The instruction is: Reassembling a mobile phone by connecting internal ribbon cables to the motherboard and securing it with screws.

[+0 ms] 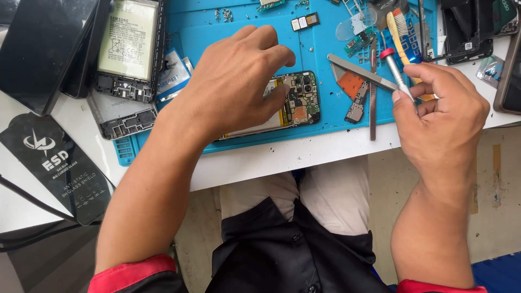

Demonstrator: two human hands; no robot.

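An opened phone with its back cover off lies on a blue work mat, circuit board and cameras showing. My left hand rests over the phone's left part, fingers curled, pressing it down. My right hand is to the right of the mat, closed around a small silver screwdriver with a red cap, held upright and clear of the phone.
Metal tweezers, a flat metal pry tool, a toothbrush, small parts and screws lie on the mat. Another opened phone with a battery sits at upper left beside dark phone bodies. More phone frames at upper right.
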